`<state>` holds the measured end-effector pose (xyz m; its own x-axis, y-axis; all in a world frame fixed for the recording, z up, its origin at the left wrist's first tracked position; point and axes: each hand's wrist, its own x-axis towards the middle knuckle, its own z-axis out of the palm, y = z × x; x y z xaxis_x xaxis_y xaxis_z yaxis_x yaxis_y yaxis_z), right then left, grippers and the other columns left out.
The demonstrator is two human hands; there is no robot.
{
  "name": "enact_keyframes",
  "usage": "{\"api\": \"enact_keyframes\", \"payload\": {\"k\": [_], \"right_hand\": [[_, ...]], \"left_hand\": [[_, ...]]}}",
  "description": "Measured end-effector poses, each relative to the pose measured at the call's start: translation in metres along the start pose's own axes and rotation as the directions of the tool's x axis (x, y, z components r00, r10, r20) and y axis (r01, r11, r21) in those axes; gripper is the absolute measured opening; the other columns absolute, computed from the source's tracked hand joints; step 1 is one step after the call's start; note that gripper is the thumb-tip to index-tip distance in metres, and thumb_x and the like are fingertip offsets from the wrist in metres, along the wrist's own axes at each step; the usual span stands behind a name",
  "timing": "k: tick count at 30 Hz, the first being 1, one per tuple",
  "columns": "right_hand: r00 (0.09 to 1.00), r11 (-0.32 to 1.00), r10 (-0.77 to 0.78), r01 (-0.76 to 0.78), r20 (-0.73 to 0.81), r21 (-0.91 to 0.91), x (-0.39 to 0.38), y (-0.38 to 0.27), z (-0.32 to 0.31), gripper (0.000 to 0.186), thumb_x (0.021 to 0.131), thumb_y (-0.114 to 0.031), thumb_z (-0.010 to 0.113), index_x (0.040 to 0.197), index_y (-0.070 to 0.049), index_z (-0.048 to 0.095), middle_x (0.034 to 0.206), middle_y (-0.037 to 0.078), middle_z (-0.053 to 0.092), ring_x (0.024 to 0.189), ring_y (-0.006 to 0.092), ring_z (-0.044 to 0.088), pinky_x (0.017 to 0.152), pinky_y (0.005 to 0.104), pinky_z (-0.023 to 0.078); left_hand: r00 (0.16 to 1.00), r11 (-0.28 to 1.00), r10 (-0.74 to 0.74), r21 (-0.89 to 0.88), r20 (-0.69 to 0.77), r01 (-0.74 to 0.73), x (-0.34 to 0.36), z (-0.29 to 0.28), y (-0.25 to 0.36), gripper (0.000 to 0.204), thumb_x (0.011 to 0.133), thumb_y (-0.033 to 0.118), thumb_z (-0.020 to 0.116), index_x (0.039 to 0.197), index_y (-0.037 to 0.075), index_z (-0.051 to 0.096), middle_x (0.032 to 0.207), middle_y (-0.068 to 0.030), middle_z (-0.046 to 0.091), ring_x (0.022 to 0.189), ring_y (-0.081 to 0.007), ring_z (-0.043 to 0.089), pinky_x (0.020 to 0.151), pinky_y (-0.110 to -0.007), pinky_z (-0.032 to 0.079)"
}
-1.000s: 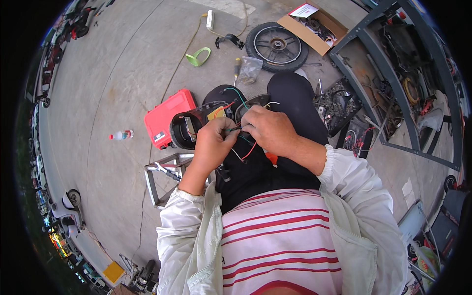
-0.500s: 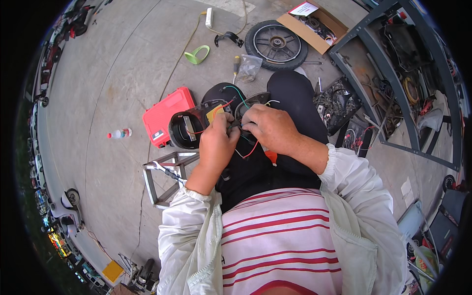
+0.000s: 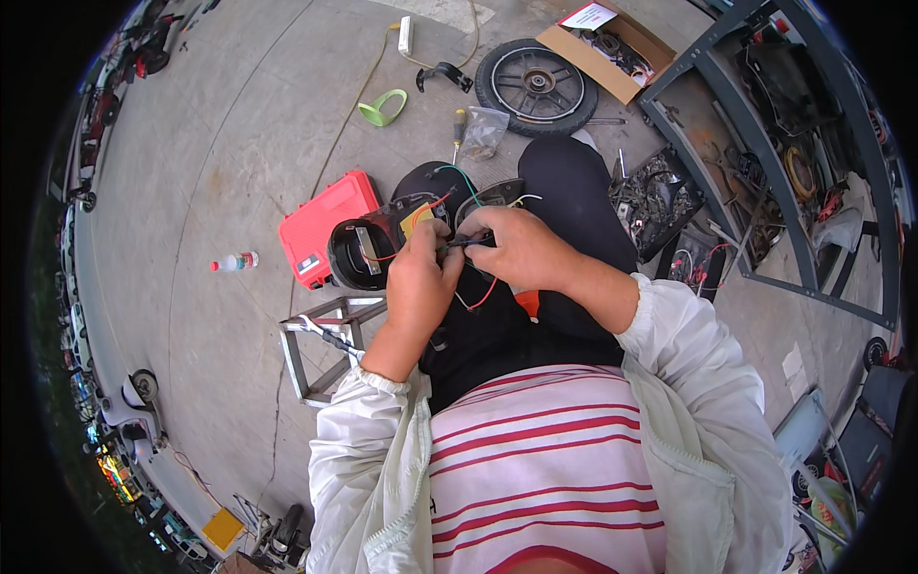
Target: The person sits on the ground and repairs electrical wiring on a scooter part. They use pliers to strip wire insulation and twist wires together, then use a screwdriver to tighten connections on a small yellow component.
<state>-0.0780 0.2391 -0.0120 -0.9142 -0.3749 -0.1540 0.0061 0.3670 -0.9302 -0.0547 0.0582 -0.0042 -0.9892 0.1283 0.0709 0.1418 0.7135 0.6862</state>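
Observation:
Over my lap, my left hand (image 3: pixel 423 268) is closed, thumb and fingertips pinching a thin black wire (image 3: pixel 469 242). My right hand (image 3: pixel 526 251) pinches the same dark piece just to the right, so the two sets of fingertips almost meet. Beside the left hand, a black plastic housing (image 3: pixel 360 268) with a round open end leans at my left knee. Loose wires come out around the hands: a green one (image 3: pixel 461 175) above, and a red one (image 3: pixel 486 294) hanging below. Fingers partly hide the wire's ends.
A red case (image 3: pixel 330 222) lies left of the housing, near a metal frame stool (image 3: pixel 293 359) and a bottle (image 3: pixel 234 261). Ahead are a screwdriver (image 3: pixel 459 129), a wheel (image 3: pixel 494 86) and a cardboard box (image 3: pixel 566 46). A grey metal rack (image 3: pixel 708 81) stands at right.
My right hand has shifted slightly, its fingers turning over the work. The black wire now shows stretched sideways between both hands. My left hand stays nearly still.

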Motion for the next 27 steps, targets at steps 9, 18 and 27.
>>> {"api": "enact_keyframes", "payload": {"k": [9, 18, 27], "right_hand": [[1.0, 0.995, 0.031, -0.031, 0.001, 0.091, 0.003, -0.003, -0.002, 0.024, 0.08, -0.007, 0.072, 0.1, 0.004, 0.067, 0.091, 0.013, 0.07, 0.084, 0.0215, 0.067, 0.08, 0.0341, 0.054], [1.0, 0.999, 0.002, -0.003, 0.014, 0.052, 0.005, -0.004, -0.001, 0.021, 0.079, -0.008, 0.073, 0.097, 0.002, 0.067, 0.089, 0.013, 0.069, 0.081, 0.0228, 0.067, 0.077, 0.0349, 0.053], [0.955, 0.865, -0.279, 0.206, -0.098, -0.458, -0.007, -0.011, 0.008, 0.015, 0.084, -0.018, 0.073, 0.092, -0.009, 0.064, 0.087, 0.008, 0.066, 0.077, 0.0302, 0.069, 0.064, 0.0402, 0.054]], "left_hand": [[1.0, 0.999, 0.014, -0.032, 0.019, -0.013, -0.001, -0.003, 0.0, 0.031, 0.082, 0.006, 0.074, 0.107, 0.002, 0.058, 0.089, -0.0173, 0.07, 0.077, -0.0339, 0.071, 0.068, -0.04, 0.056], [0.996, 0.993, 0.007, -0.12, 0.086, 0.003, -0.002, -0.013, 0.005, 0.03, 0.082, 0.002, 0.071, 0.109, 0.001, 0.057, 0.09, -0.0145, 0.068, 0.071, -0.025, 0.068, 0.067, -0.035, 0.054], [0.992, 0.961, -0.055, -0.264, 0.115, 0.084, -0.004, -0.014, -0.003, 0.026, 0.087, -0.004, 0.063, 0.112, -0.001, 0.056, 0.092, -0.0075, 0.066, 0.071, -0.0105, 0.06, 0.065, -0.026, 0.05]]}}
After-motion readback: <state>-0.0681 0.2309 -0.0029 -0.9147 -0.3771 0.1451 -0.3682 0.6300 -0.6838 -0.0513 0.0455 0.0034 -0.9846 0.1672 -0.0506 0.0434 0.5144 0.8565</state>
